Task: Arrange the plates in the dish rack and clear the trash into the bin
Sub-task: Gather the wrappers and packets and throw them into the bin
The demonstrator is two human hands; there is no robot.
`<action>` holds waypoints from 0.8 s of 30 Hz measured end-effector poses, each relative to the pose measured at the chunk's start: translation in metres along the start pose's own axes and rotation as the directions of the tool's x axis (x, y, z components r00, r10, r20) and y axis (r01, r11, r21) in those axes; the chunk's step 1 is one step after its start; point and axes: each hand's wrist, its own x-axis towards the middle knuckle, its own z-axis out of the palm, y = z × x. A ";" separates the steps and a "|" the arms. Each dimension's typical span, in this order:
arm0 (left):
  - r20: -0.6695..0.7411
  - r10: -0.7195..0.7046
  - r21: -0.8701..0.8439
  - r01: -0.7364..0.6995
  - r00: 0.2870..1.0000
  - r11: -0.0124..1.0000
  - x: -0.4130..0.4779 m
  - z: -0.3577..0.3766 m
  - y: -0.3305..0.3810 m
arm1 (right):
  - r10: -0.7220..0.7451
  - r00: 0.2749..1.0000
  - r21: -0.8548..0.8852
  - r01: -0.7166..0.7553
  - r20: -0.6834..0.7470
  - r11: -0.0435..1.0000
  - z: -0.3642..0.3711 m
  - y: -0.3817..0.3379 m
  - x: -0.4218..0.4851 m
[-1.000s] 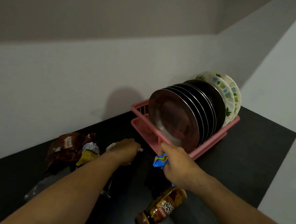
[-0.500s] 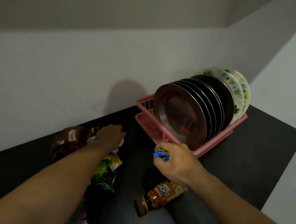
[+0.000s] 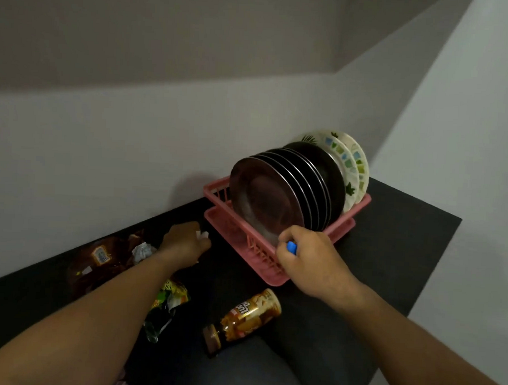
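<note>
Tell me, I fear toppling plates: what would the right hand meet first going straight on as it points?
Probably the front steel plate in the pink dish rack: the right hand, holding a blue wrapper, is near its lower edge; depth unclear.

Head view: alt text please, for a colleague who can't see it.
Right hand grips a blue wrapper at a pink dish rack holding upright plates; left hand holds white paper near snack wrappers and a toppled bottle.
</note>
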 end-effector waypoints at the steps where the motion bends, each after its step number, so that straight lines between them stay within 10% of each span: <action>1: -0.043 0.041 -0.028 -0.043 0.998 0.999 -0.008 -0.006 0.008 | -0.002 1.000 -0.004 0.002 -0.012 1.000 -0.006 0.000 -0.003; 12: -0.180 0.398 -0.220 -0.431 0.900 0.875 -0.109 -0.054 0.084 | -0.173 0.983 -0.045 0.170 -0.062 0.984 -0.055 -0.004 -0.029; 17: -0.179 0.303 -0.340 -0.348 0.936 0.874 -0.148 -0.045 0.100 | -0.065 0.996 0.238 0.078 -0.063 0.968 -0.072 0.007 -0.056; 24: -0.165 0.235 -0.357 -0.280 0.958 0.891 -0.212 0.000 0.154 | -0.061 0.994 0.167 0.045 0.090 0.985 -0.108 0.063 -0.102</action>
